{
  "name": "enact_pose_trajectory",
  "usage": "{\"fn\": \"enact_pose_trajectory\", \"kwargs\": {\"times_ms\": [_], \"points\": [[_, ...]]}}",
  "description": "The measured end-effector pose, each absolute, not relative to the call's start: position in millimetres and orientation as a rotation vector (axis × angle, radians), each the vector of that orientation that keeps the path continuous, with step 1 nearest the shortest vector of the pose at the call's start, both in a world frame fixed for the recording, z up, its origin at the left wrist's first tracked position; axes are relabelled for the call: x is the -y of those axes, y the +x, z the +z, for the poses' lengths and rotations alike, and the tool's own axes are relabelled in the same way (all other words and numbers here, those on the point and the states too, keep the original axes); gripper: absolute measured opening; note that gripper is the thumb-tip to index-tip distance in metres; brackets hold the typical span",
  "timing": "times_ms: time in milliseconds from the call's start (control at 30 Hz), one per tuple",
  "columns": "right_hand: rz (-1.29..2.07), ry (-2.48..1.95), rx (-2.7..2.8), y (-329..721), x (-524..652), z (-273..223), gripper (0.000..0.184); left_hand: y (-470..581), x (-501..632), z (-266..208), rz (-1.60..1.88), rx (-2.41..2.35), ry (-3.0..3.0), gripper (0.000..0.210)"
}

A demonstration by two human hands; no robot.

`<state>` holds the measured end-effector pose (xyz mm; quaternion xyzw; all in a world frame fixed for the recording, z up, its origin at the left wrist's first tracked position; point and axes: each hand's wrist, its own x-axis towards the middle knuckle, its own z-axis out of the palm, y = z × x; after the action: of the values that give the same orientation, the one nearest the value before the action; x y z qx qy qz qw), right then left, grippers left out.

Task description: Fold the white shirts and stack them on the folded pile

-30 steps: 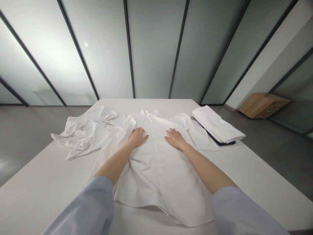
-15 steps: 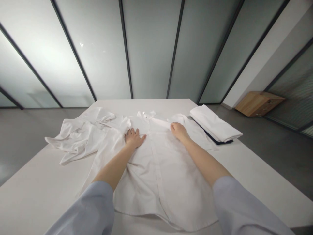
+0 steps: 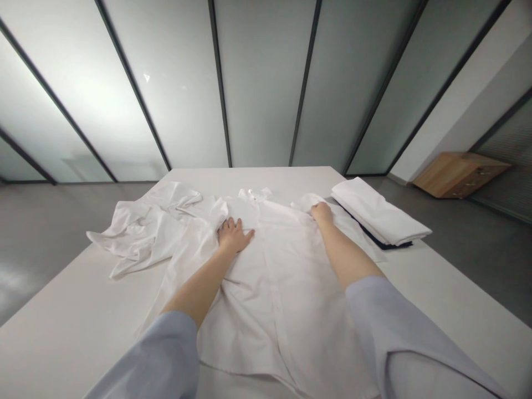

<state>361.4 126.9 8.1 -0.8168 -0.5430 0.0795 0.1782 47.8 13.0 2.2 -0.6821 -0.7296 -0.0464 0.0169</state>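
Observation:
A white button-front shirt (image 3: 286, 277) lies spread on the table, its collar at the far end and its hem towards me. My left hand (image 3: 235, 235) rests flat on the shirt's upper left part, fingers spread. Closed on the fabric near the shirt's upper right shoulder is my right hand (image 3: 322, 213); its fingertips are hidden from me. Creases run across the shirt's left side below my left hand. To the left, touching the shirt, lies a crumpled heap of white cloth (image 3: 145, 227).
Folded white cloth (image 3: 376, 213) sits on a dark folded piece (image 3: 386, 244) at the table's right edge. The white table (image 3: 83, 310) stretches away from me. Frosted glass panels (image 3: 266, 83) stand beyond it, and a wooden cabinet (image 3: 451, 174) is on the floor at right.
My right hand has moved to the right along the shirt's upper part, drawing fabric with it. My left hand stays flat in place. The view has shifted slightly.

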Motion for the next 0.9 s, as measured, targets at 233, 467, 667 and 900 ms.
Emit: {"fn": "enact_pose_trajectory", "kwargs": {"times_ms": [233,467,667,900], "points": [[0.053,-2.216,1.996,371,-119,-6,0.05,48,-14,1,-0.153,2.283,-2.127,0.08],[-0.047,-2.468,1.647,359,-118,2,0.066,48,-14,-1,-0.173,2.279,-2.111,0.08],[0.016,-1.985,2.237,362,-124,2,0.042,48,-15,-4,-0.188,2.255,-2.101,0.079],[0.055,-2.382,1.887,370,-131,0,0.055,48,-14,-2,-0.159,2.263,-2.096,0.079]]}}
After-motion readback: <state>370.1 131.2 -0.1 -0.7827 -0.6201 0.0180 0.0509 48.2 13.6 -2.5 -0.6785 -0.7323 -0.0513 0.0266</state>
